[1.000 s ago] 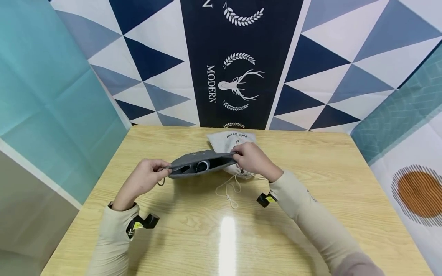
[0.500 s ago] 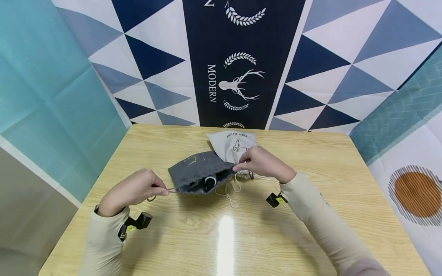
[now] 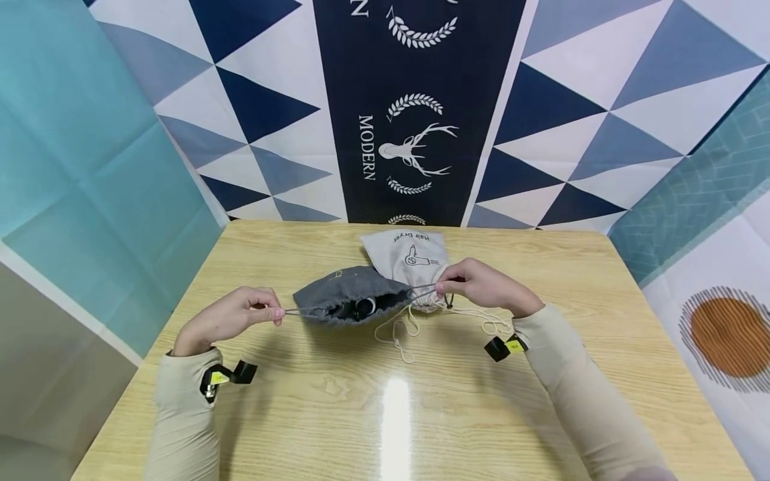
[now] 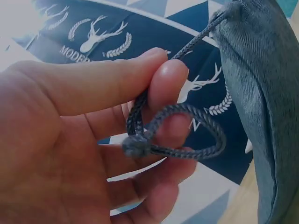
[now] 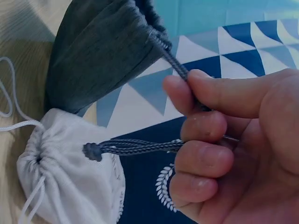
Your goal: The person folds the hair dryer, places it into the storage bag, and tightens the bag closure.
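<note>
A dark grey drawstring bag (image 3: 351, 284) hangs between my hands, its mouth partly gathered and facing me. Inside shows a dark object with a white ring (image 3: 365, 307); its kind is hidden. My left hand (image 3: 243, 314) pinches the drawstring (image 4: 191, 44) at the bag's left end between thumb and forefinger, with a knotted loop (image 4: 187, 154) hanging over the fingers. On the other side my right hand (image 3: 481, 287) pinches the right drawstring (image 5: 175, 63), and its knotted tail (image 5: 135, 147) sticks out from the curled fingers. Both cords run taut to the bag.
Behind the grey bag lies a white drawstring bag (image 3: 409, 257) printed "Hair Dryer", cinched at its near end. Its white cords (image 3: 397, 334) trail over the wooden table (image 3: 325, 414). Patterned cloth (image 3: 421, 133) stands along the table's back edge.
Both hands have gone from the bag's rim to its drawstrings and moved outward, the right hand letting go of the rim last. The mouth has tipped toward me and narrowed.
</note>
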Available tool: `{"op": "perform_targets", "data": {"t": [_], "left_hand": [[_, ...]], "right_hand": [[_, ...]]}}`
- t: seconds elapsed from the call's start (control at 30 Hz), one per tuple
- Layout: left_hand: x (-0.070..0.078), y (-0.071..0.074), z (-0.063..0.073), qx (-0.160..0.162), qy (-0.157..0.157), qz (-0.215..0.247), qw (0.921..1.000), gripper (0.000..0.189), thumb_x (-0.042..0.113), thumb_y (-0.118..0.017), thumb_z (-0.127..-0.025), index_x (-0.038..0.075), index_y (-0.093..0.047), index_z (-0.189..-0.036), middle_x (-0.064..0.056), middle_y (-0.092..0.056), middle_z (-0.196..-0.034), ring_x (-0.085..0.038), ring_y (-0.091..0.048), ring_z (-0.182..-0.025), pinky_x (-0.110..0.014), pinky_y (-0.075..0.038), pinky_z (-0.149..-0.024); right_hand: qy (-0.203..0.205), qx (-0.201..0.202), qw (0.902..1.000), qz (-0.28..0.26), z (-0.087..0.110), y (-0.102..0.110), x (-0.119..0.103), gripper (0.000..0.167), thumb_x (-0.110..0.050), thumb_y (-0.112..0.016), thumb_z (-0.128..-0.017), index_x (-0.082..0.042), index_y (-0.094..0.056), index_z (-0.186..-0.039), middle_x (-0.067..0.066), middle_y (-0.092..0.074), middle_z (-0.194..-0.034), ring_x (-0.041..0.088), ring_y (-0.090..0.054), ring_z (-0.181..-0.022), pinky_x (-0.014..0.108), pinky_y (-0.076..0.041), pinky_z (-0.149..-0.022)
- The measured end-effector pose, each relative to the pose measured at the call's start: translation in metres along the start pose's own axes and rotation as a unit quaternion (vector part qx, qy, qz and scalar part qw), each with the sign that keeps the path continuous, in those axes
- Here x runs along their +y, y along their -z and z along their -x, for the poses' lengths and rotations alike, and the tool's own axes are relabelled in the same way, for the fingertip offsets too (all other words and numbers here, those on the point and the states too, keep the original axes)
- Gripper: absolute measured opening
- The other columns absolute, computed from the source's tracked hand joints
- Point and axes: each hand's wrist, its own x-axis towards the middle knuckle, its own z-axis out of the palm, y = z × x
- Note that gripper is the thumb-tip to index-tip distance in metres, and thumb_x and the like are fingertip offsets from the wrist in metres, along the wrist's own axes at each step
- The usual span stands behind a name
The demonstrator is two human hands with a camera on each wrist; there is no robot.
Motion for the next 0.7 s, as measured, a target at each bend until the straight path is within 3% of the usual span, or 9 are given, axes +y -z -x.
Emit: {"op": "perform_targets", "data": {"t": [0.1,0.33,0.5,0.6,0.7], "left_hand": [[-0.009,0.001,0.002,0.009,-0.022,0.014,0.9996,0.022,0.018,-0.055,-0.100,0.016,-0.067,-0.081,-0.001,-0.063,-0.087,-0.011,-0.053,-0.083,-0.027,-0.044,-0.075],[-0.033,0.008,0.015,0.016,-0.107,0.070,0.9917,0.021,0.003,-0.050,-0.099,0.003,-0.064,-0.083,0.005,-0.061,-0.086,-0.014,-0.054,-0.078,-0.027,-0.044,-0.070],[-0.040,0.005,0.018,0.031,-0.113,0.145,0.9825,0.023,0.002,-0.047,-0.100,-0.004,-0.060,-0.082,0.004,-0.061,-0.088,-0.013,-0.055,-0.081,-0.027,-0.045,-0.071],[-0.042,-0.004,0.013,0.065,-0.120,0.225,0.9648,0.027,0.001,-0.043,-0.102,-0.004,-0.055,-0.078,0.004,-0.062,-0.088,-0.011,-0.056,-0.082,-0.026,-0.046,-0.073],[-0.044,-0.015,0.004,0.097,-0.139,0.315,0.9337,0.033,-0.001,-0.037,-0.103,0.000,-0.048,-0.072,0.006,-0.064,-0.090,-0.009,-0.059,-0.085,-0.023,-0.047,-0.076]], "right_hand": [[-0.001,0.018,0.9998,-0.008,0.004,0.000,0.008,0.023,-0.013,-0.054,-0.100,-0.004,-0.071,-0.088,0.008,-0.069,-0.088,0.012,-0.050,-0.072,0.027,-0.042,-0.072],[0.000,0.063,0.9975,-0.034,0.019,0.003,0.035,0.027,-0.015,-0.053,-0.100,-0.006,-0.070,-0.081,0.009,-0.064,-0.083,0.011,-0.048,-0.070,0.027,-0.041,-0.070],[0.011,0.083,0.9938,-0.073,0.022,0.003,0.044,0.022,-0.016,-0.058,-0.098,-0.009,-0.074,-0.084,0.000,-0.062,-0.080,0.014,-0.047,-0.070,0.028,-0.041,-0.067],[0.023,0.103,0.9887,-0.107,0.021,0.003,0.045,0.019,-0.014,-0.062,-0.095,-0.008,-0.074,-0.082,-0.005,-0.063,-0.081,0.012,-0.051,-0.073,0.027,-0.043,-0.066],[0.034,0.113,0.9809,-0.155,0.019,0.002,0.045,0.018,-0.010,-0.063,-0.094,-0.005,-0.071,-0.078,-0.008,-0.063,-0.087,0.009,-0.055,-0.082,0.024,-0.046,-0.072]]}}
